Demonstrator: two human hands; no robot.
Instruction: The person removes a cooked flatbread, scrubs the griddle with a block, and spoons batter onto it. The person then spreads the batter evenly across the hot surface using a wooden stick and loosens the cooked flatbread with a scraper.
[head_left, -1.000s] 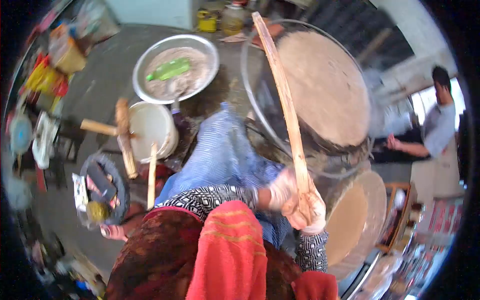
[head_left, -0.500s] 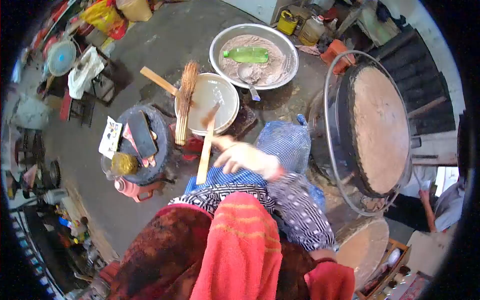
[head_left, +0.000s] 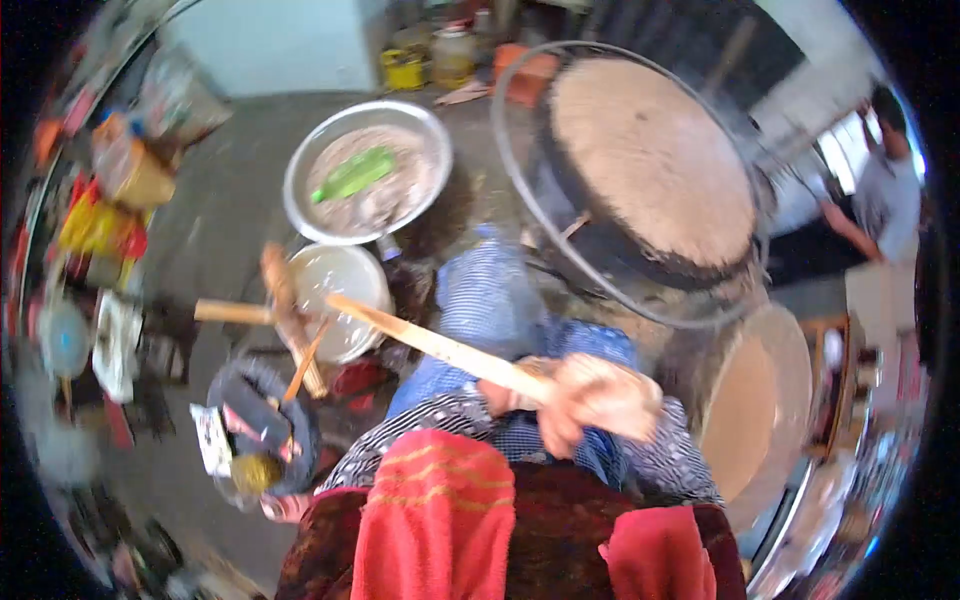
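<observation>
A long, flat wooden stick (head_left: 440,345) slants from above the white bucket (head_left: 375,290) to my hands over my lap. My right hand (head_left: 605,390) is closed around its near end, smeared by motion. Against the stick, beside the right hand, my left hand (head_left: 505,395) looks closed on it too, its fingers partly hidden. A straw brush (head_left: 285,305) and a wooden slat (head_left: 230,312) lie at the bucket's left side. A thinner stick (head_left: 305,362) leans at its near edge. Behind the bucket, a metal basin (head_left: 300,205) holds brownish paste, a green bottle (head_left: 355,173) and a ladle.
A large round griddle (head_left: 650,150) covered with a pale brown layer stands right, ringed by a metal hoop (head_left: 520,180). Near right is a tub (head_left: 800,390) of brownish liquid. A dark round stool (head_left: 225,380) carries small items at left. Another person (head_left: 885,205) is at far right.
My view has turned right. The wooden stick is now in my hands; earlier my right hand was blurred and reaching near the thinner stick. My hands have come together over my lap.
</observation>
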